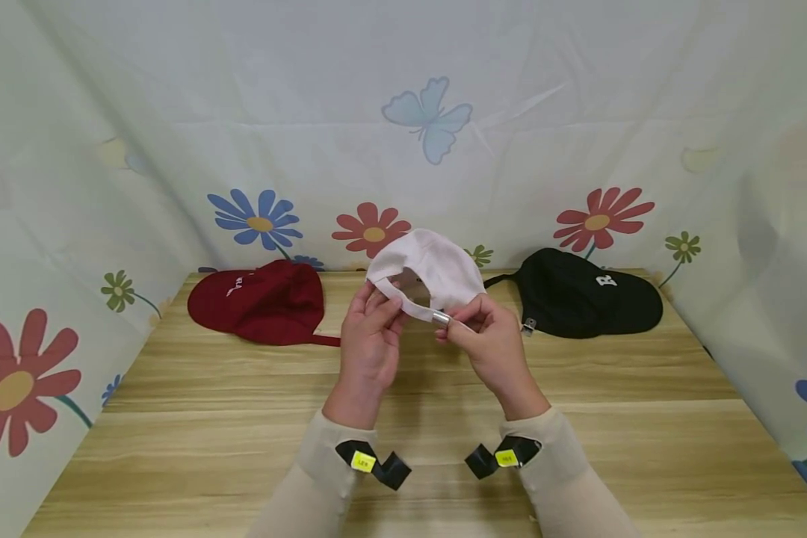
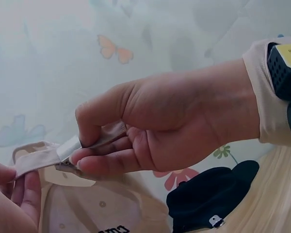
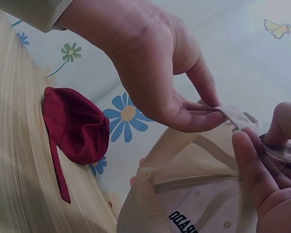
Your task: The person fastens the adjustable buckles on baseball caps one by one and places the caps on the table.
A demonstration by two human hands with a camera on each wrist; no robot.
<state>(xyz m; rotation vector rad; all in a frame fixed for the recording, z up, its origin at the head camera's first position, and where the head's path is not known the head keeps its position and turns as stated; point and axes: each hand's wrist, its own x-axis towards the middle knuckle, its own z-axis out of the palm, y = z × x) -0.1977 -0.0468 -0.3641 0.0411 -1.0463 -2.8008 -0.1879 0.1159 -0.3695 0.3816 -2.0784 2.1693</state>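
Observation:
A pale pink baseball cap (image 1: 437,261) is held up over the table, its back opening and adjustable strap (image 1: 412,306) facing me. My left hand (image 1: 370,344) pinches the strap's left part between thumb and fingers. At the silver buckle (image 1: 440,319), my right hand (image 1: 501,347) pinches the strap with thumb and fingertips. The left wrist view shows that hand (image 2: 169,114) with the strap's tail tucked between its fingers, beside the metal buckle (image 2: 69,147). Dark lettering (image 3: 183,222) shows on the cap in the right wrist view.
On the wooden table (image 1: 242,433), a dark red cap (image 1: 262,306) lies at the back left, its strap trailing right. A black cap (image 1: 571,295) with a white letter lies at the back right, bill pointing right. A flower-printed curtain (image 1: 309,112) surrounds the table.

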